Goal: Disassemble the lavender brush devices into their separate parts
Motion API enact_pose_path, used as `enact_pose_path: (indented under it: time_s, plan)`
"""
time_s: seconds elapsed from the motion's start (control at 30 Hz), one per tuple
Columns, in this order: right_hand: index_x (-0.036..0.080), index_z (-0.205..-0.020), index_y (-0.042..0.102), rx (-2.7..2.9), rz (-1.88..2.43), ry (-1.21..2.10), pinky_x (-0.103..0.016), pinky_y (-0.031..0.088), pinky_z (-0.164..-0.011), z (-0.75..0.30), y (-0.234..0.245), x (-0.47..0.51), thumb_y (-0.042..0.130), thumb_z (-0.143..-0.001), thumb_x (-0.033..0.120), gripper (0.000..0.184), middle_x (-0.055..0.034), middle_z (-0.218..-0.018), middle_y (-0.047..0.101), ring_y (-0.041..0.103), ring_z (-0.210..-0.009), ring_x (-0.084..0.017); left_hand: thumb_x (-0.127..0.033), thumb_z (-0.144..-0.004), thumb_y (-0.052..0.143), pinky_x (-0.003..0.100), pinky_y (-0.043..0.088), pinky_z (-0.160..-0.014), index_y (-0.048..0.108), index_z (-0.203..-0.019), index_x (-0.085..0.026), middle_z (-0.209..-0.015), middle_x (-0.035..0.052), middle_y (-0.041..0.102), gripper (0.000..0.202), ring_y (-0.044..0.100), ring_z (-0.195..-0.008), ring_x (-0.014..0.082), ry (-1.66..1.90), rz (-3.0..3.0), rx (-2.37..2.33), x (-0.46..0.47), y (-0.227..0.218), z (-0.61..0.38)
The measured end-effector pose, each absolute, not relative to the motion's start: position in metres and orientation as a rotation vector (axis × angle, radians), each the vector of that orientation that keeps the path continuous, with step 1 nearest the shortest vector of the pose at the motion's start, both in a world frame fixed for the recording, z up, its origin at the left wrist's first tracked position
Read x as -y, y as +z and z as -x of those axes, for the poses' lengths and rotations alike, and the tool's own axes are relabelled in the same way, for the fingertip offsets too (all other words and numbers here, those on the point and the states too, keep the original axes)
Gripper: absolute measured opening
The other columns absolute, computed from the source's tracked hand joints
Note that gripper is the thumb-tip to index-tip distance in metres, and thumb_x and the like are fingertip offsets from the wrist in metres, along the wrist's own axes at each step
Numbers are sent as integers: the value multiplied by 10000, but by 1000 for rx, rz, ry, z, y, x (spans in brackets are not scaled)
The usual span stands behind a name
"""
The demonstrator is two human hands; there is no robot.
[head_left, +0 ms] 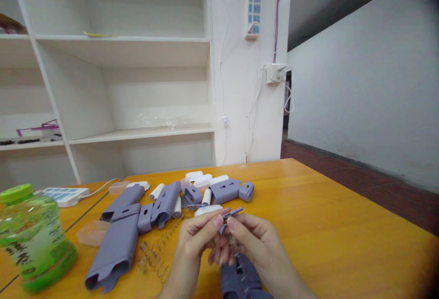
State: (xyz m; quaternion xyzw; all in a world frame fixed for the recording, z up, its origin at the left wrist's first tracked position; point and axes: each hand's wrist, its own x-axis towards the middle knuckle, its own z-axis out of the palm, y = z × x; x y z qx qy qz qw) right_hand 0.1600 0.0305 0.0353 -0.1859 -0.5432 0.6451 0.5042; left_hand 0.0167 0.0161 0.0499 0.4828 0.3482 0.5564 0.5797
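Observation:
My left hand [201, 234] and my right hand [258, 237] meet above the front of the table. Between their thumbs and fingertips they pinch a small purple-grey plastic part [236, 211], thin and rod-like at its right end. Below the fingers, partly covered by them, lies a larger purple-grey plastic housing [240, 274] with a slot. What looks like thin wire or a spring hangs under the fingers, too small to tell. Left of my left hand, several coil springs [154, 255] lie on the wood beside a long purple-grey housing [116, 248].
Several purple-grey housings [224, 191] and white plastic pieces [203, 180] lie behind my hands on the orange table [336, 230]. A green-capped bottle [34, 244] stands at the left, near a power strip [65, 195]. Clear plastic pieces [92, 233] lie nearby. White shelves [137, 135] rise behind.

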Motion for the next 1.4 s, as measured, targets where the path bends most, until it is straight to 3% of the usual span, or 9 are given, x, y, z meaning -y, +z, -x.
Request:
enact_pose_path:
  time_s: [1.03,1.23,1.4]
  plan:
    - [118,-784,662,890,445,1885,-242,503,-614,-150,29,-25,784,-742,585,485,-81,-757,727,701,-655,-168,-431,-763,770,208,336,-439,779,-1075,-134,-498,-20,528,431,484,-416,87,1417,-1132,-846,-13,48,-18]
    - [150,-875,625,945,463,1818,-243,500,-613,-148,30,-24,772,-788,529,416,-62,-762,724,705,-672,-173,-464,-760,770,199,355,-428,788,-1016,-134,-525,-7,564,417,460,-429,79,1457,-1248,-959,-14,49,-17]
    - [180,-1084,574,1145,475,1617,-349,541,-698,-155,34,-25,743,-838,469,415,-70,-855,720,705,-761,-222,-466,-821,725,198,355,-466,770,-1047,-134,-495,-23,549,405,436,-454,74,1548,-1390,-1066,-16,55,-5]
